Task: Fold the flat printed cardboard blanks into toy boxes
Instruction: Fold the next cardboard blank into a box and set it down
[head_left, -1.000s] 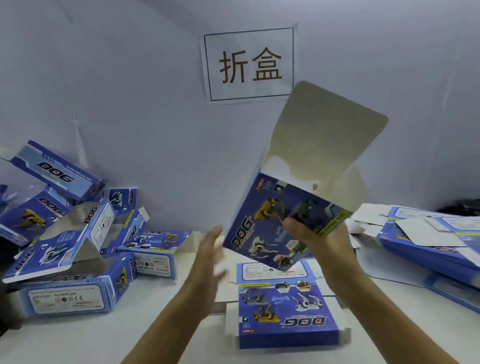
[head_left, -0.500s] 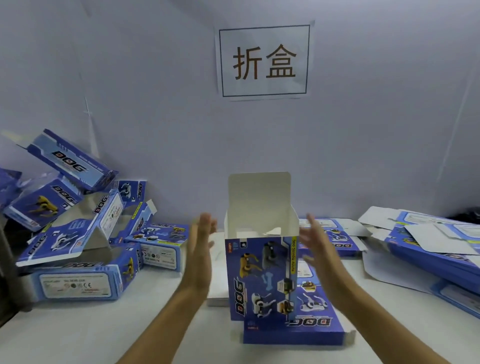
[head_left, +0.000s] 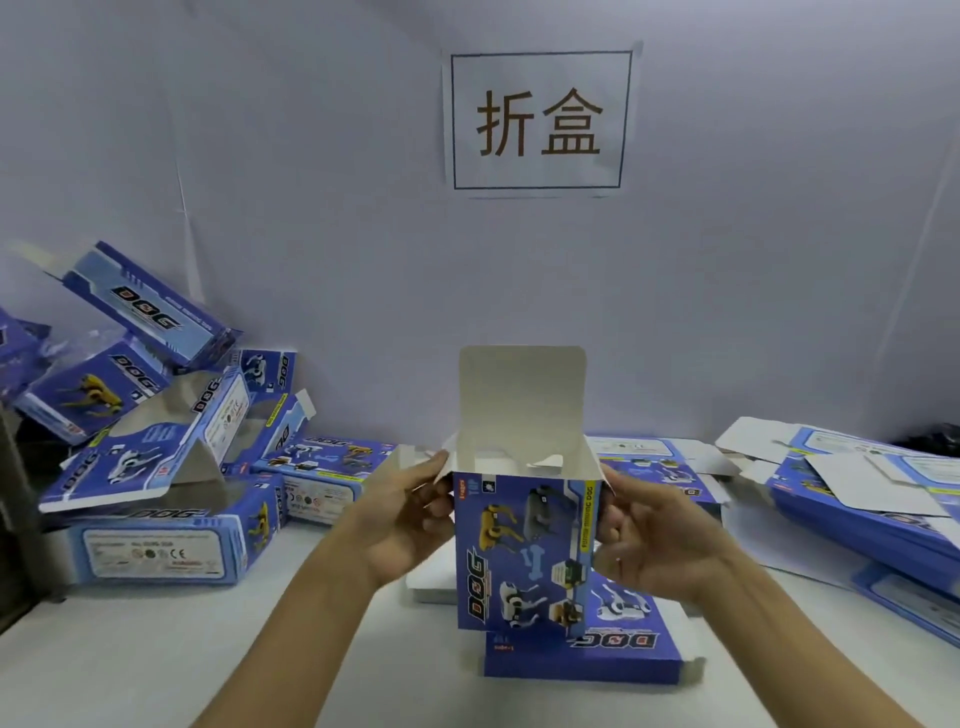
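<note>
A blue printed toy box (head_left: 524, 556) stands upright in the middle of the table, on top of a stack of flat blanks (head_left: 587, 657). Its top is open and the white lid flap (head_left: 522, 395) points straight up. My left hand (head_left: 410, 514) grips the box's left side, fingers at the small side flap near the top edge. My right hand (head_left: 644, 535) presses on the right side, fingertips at the upper right corner.
A heap of folded blue boxes (head_left: 156, 457) fills the left side of the table. Flat blanks (head_left: 857, 493) lie stacked on the right and more behind the box. A paper sign (head_left: 537, 119) hangs on the grey wall. The white table (head_left: 156, 649) shows bare at front left.
One second ago my right hand held the box tilted in the air. It then stood on the stack with both hands apart from it; now both hands have closed onto its sides.
</note>
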